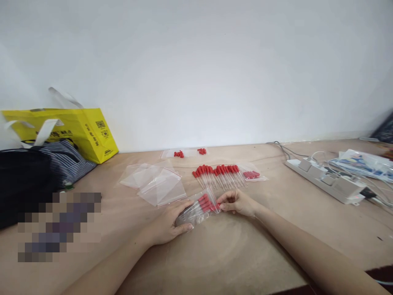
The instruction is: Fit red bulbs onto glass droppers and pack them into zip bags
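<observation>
A clear zip bag (198, 208) holding several droppers with red bulbs lies tilted between my hands. My left hand (170, 221) grips its left end, thumb below and fingers above. At the bag's right end, by the red bulbs, my right hand (235, 203) pinches the edge between thumb and fingers. Just behind, a row of loose red-bulbed droppers (217, 175) lies on the table, with another bag of droppers (252, 175) at its right end. Flat clear zip bags (162, 188) overlap to the left of the row.
Against the wall are bags with small red bulbs (179, 154). A white power strip (325, 180) with cables and plastic packets (362, 164) sit right on the wooden table (245, 254). A yellow bag (98, 135) and a striped bag (69, 157) stand left, near a blurred patch.
</observation>
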`<control>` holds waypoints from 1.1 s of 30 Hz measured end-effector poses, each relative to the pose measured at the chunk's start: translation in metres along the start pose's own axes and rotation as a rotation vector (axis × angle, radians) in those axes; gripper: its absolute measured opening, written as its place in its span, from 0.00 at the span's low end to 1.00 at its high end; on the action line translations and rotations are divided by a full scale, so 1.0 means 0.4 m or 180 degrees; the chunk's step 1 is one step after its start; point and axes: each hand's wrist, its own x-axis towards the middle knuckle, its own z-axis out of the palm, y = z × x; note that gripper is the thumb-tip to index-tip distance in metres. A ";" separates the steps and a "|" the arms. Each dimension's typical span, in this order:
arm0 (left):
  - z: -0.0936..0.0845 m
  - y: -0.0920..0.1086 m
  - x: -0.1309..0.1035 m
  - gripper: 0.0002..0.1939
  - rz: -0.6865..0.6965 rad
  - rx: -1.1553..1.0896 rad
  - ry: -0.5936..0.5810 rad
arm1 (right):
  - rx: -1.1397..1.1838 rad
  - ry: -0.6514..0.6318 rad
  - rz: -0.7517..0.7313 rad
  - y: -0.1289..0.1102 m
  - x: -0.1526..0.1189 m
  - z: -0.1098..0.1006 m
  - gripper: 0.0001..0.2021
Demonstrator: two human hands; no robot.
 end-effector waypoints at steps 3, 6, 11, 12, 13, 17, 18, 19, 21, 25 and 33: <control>-0.002 0.002 0.000 0.29 0.0026 0.0020 -0.0002 | -0.0017 -0.0140 -0.0101 0.004 0.020 -0.001 0.12; -0.003 0.002 0.000 0.29 0.0119 -0.0007 0.0063 | 0.0096 -0.0364 -0.0206 0.007 0.037 -0.005 0.12; -0.003 0.005 0.003 0.28 0.0151 -0.0012 0.0095 | -0.0132 -0.0580 -0.0030 -0.007 0.043 -0.016 0.15; -0.003 0.006 0.003 0.28 0.0137 0.0008 0.0099 | -0.0162 -0.0598 0.0030 -0.012 0.042 -0.015 0.15; -0.003 0.007 0.004 0.28 0.0125 0.0033 0.0098 | -0.0165 -0.0625 0.0096 -0.017 0.041 -0.013 0.16; 0.002 0.002 0.002 0.27 0.0183 0.0093 0.0108 | 0.0128 -0.0922 0.0445 -0.031 0.029 0.004 0.19; 0.003 -0.001 0.002 0.27 0.0211 0.0095 0.0128 | 0.0263 -0.1002 0.0534 -0.031 0.026 0.008 0.19; 0.005 -0.003 0.001 0.27 0.0237 0.0097 0.0154 | 0.0410 -0.1051 0.0608 -0.031 0.024 0.010 0.18; 0.008 -0.009 0.001 0.27 0.0269 0.0104 0.0188 | 0.0671 -0.1015 0.0710 -0.027 0.023 0.011 0.17; 0.008 -0.014 0.002 0.27 0.0249 0.0094 0.0144 | 0.0737 -0.0805 0.0793 -0.015 0.030 0.006 0.16; -0.003 -0.013 0.006 0.28 0.0221 -0.0054 -0.0020 | 0.0078 -0.0586 0.0493 0.001 0.051 -0.001 0.18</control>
